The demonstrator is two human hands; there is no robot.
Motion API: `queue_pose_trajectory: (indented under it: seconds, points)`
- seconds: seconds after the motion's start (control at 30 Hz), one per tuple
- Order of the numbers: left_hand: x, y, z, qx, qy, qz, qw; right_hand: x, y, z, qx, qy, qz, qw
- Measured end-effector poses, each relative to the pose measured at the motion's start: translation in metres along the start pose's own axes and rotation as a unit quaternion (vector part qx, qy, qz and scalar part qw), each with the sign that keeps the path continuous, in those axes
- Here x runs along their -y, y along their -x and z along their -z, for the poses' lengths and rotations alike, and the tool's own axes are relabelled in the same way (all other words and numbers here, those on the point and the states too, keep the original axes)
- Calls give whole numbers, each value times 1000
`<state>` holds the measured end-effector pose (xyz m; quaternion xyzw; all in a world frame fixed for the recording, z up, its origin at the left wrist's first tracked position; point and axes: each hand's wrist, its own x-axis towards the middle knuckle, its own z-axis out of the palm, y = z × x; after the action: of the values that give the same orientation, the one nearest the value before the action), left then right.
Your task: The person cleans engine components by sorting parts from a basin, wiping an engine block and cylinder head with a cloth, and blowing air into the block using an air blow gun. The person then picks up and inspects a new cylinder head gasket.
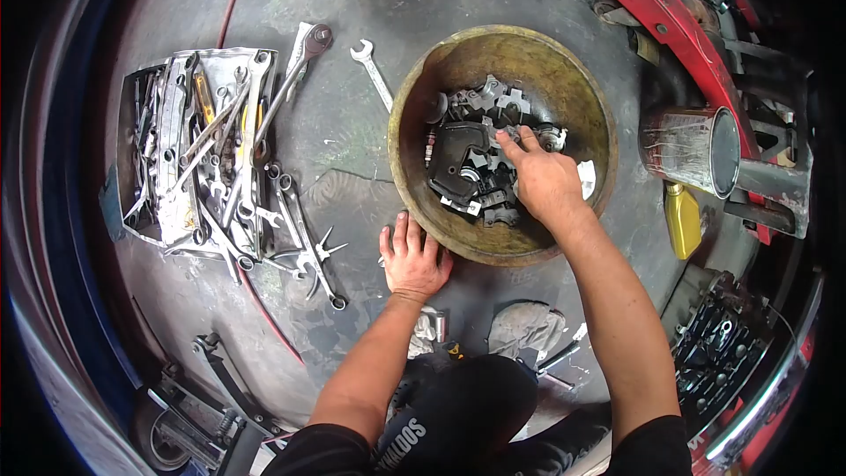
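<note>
My right hand [548,178] reaches into a round, worn yellowish basin [414,203]. Its fingers point down among metal parts, the index finger stretched out and the fingertips touching small silvery clips [483,159]. Beside them in the basin lie dark brake pads [456,154] and a spark plug [430,145]. A white piece [587,178] rests by the inner wall, right of the hand. My left hand [416,260] lies flat on the floor with fingers spread, close against the outside of the basin. Something small and pale shows at its left edge, too small to name.
On the left, an opened tool case [150,234] is heaped with wrenches and a ratchet [317,39]. A wrench [374,70] lies beside the basin. To the right stand a tin can [689,150], a yellow bottle [682,220], a red frame [656,0] and a socket tray [727,344].
</note>
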<state>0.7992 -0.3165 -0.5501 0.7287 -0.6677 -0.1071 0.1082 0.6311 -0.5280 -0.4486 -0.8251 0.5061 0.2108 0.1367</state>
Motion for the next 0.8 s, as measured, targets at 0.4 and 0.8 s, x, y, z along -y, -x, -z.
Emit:
queue_pose_trajectory:
  seconds: [0.4, 0.8]
  points:
    - [0, 0, 1, -9, 2, -15, 1000, 38, 144, 29, -399, -314, -95, 857]
    - [4, 12, 7, -48, 2, -58, 997, 132, 425, -38, -248, -762, -268, 534]
